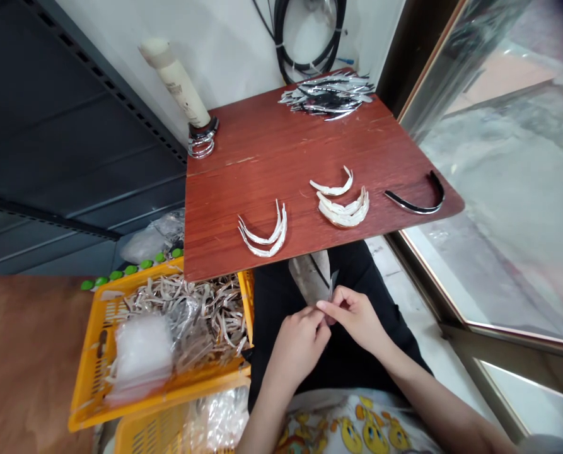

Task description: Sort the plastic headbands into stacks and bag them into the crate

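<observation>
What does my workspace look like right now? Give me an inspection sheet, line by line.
Surface: red-brown board, mostly bare in the middle.
Job's things: white curved pieces grouped toward the near edge; dark curved strip at the right; pile of strips along the far edge.
Clutter: bottle with shiny rings at the far left; yellow crate below, holding loose strips and plastic bags.
Hands: right hand appears to pinch a thin strip over the lap; left hand meets it, grip unclear.
Cables: black coil, cable or hose, against the wall.
Surroundings: pale wall behind, dark panel at left.
</observation>
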`<act>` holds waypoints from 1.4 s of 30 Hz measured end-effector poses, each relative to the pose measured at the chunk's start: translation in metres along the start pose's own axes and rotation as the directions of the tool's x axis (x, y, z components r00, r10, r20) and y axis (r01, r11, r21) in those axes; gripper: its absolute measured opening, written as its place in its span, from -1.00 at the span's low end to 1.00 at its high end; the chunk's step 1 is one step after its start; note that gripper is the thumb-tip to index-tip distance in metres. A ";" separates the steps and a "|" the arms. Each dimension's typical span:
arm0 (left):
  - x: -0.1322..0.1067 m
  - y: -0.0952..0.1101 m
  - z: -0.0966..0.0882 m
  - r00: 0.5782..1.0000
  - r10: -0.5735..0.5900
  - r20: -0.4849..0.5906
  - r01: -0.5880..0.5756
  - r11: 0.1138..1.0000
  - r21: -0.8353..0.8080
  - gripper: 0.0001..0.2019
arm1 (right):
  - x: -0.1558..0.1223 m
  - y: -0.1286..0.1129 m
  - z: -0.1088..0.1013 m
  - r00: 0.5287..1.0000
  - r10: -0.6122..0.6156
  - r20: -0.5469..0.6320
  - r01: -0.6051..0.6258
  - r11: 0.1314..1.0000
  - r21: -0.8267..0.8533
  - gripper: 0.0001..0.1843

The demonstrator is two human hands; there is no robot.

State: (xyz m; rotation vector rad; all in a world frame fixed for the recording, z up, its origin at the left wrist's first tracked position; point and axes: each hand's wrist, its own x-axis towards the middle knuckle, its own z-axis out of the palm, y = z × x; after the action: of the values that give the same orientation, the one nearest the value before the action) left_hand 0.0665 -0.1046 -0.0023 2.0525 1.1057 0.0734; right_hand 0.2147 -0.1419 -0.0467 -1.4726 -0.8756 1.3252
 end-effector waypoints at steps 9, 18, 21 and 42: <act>0.013 -0.010 0.007 0.995 0.030 -0.092 -0.050 0.974 -0.223 -0.84 | 0.004 -0.010 -0.003 0.994 -0.043 -0.096 0.042 0.999 -0.016 -0.54; 0.017 -0.029 0.010 0.934 -0.204 -0.294 0.131 0.959 -0.250 -0.77 | 0.014 -0.018 -0.030 0.994 -0.112 0.009 0.105 0.890 -0.444 -0.63; 0.015 -0.021 0.012 0.967 -0.137 -0.214 0.104 0.982 -0.158 -0.87 | 0.015 -0.018 -0.028 0.993 -0.116 -0.021 0.095 0.890 -0.445 -0.64; 0.019 -0.024 0.019 0.922 -0.057 -0.383 0.027 0.996 -0.082 -0.67 | 0.031 -0.059 -0.066 0.936 -0.163 0.313 0.316 0.781 -0.538 -0.78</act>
State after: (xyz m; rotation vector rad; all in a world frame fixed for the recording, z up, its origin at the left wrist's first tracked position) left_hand 0.0693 -0.0949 -0.0368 1.9932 1.3600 0.5100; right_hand 0.2889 -0.1068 -0.0021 -1.5850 -1.7020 1.1056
